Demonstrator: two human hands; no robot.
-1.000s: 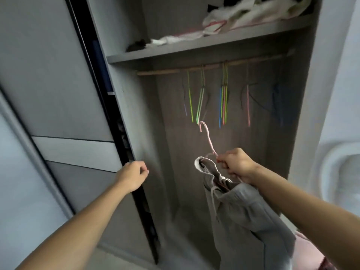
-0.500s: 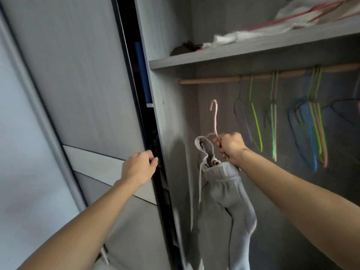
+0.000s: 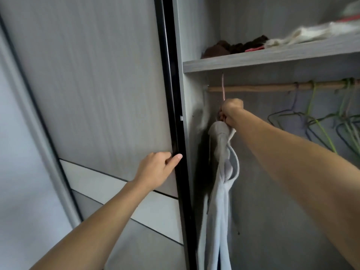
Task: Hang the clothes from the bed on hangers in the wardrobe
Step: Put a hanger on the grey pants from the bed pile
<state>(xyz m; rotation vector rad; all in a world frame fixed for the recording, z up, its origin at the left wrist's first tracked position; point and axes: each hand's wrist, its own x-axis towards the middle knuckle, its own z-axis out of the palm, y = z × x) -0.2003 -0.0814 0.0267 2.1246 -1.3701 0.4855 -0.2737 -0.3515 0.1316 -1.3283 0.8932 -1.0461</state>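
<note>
Head view: risk that the pink hanger [image 3: 223, 88], its hook raised across the rail [image 3: 253, 88] close under the shelf [image 3: 253, 62], fails to seat and drops the grey garment [image 3: 220, 172] draped below. Right hand [image 3: 231, 112], arm outstretched, fists the hanger neck. Left hand [image 3: 157, 170] curls its fingers on the sliding door [image 3: 97, 75] edge.

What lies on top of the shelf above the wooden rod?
On the shelf lie a dark brown bundle at the left and a whitish cloth to its right, a small pink-red piece between them. Anything farther back is hidden behind them.
</note>
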